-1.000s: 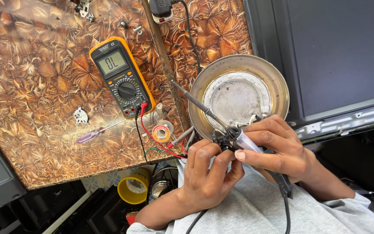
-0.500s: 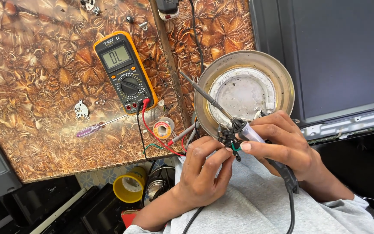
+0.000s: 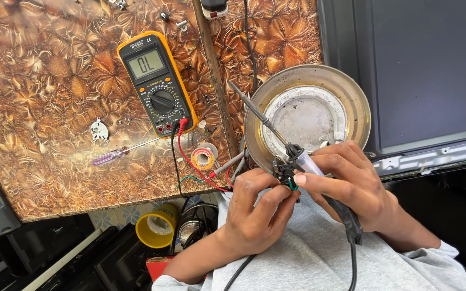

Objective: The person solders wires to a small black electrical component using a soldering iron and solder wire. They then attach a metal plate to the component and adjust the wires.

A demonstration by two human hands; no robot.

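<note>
A small black component [image 3: 286, 171] was pinched in the left hand [image 3: 257, 215] over the lap beside the metal pan [image 3: 360, 113], while a probe-like tool [image 3: 319, 180] was gripped right-handed [image 3: 351, 186]; steadier contact seemed advisable, wires held clear.

Your left hand [image 3: 254, 215] and right hand [image 3: 351, 186] are covering most of the small black part [image 3: 286, 171]. The top edge is cutting off a black plug [image 3: 215, 7].

Grey sleeve on right arm [image 3: 438, 258]; left forearm [image 3: 200, 258] bare; hands ungloved.
</note>
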